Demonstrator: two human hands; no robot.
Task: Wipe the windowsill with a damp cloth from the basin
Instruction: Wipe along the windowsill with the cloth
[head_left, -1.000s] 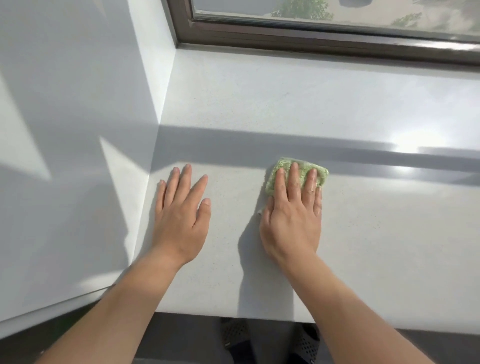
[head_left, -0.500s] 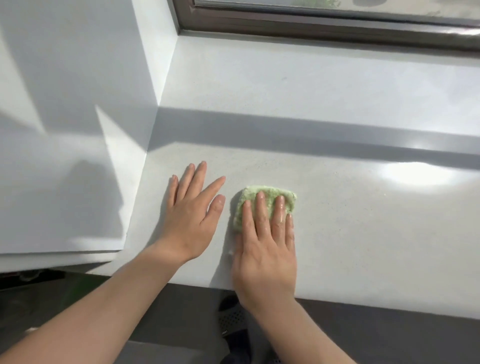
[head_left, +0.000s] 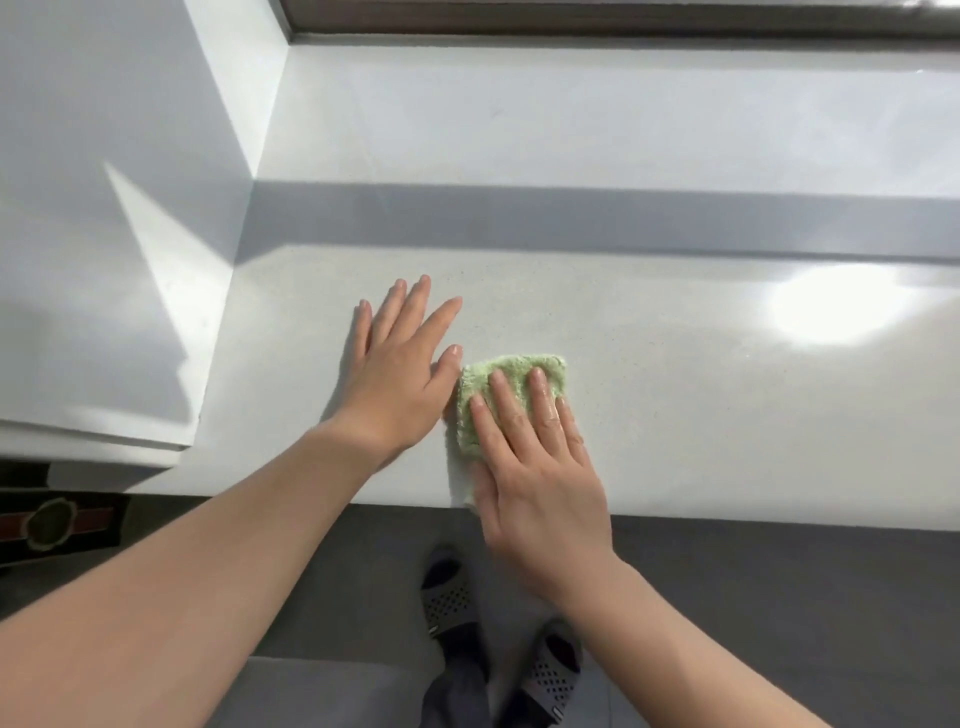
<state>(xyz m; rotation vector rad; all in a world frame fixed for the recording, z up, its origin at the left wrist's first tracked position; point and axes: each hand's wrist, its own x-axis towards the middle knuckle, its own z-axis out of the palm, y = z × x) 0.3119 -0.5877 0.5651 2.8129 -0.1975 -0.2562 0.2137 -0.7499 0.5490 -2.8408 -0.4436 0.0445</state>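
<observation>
A folded green cloth (head_left: 511, 382) lies on the white windowsill (head_left: 649, 374), close to its front edge. My right hand (head_left: 535, 467) presses flat on the cloth, fingers spread over it, palm reaching the sill's edge. My left hand (head_left: 397, 371) rests flat on the sill just left of the cloth, fingers apart, thumb nearly touching the cloth. Most of the cloth's near half is hidden under my right hand. No basin is in view.
A white side wall (head_left: 119, 234) closes the sill on the left. The dark window frame (head_left: 623, 21) runs along the back. Below the sill's front edge is grey floor with my slippered feet (head_left: 498, 639).
My right hand has drawn the cloth back toward the sill's front edge and slightly left over the second. My left hand stayed flat on the sill.
</observation>
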